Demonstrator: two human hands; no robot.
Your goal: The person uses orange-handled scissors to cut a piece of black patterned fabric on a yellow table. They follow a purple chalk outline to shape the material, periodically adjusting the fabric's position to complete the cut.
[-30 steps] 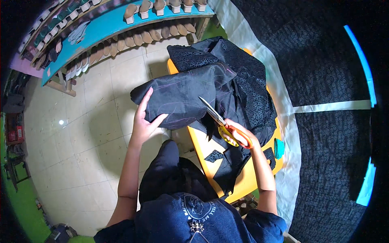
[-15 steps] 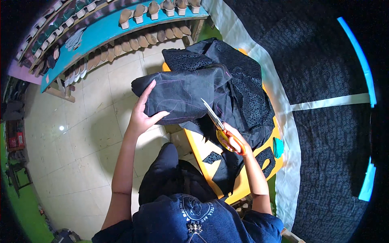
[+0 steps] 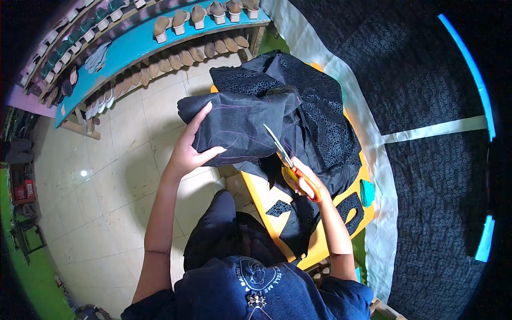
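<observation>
My left hand grips the near left part of a black cloth marked with thin purple lines, thumb on top and the other fingers at its left edge. The cloth hangs over the left side of a yellow table, joined to a dark heap there. In my right hand is a pair of scissors with orange and yellow handles. Their blades, nearly together, point up and left over the cloth's right part. Lace-patterned black fabric is bunched on the table beyond.
Cut patterned pieces and a curved black piece lie on the table, beside a small green folded cloth. At the back left, a turquoise bench bears rows of heeled shoes. Dark patterned material with a pale border stretches along the right.
The held cloth has shifted slightly right with my left hand. My right hand and the scissors have moved slightly left. The whole view has also shifted a little.
</observation>
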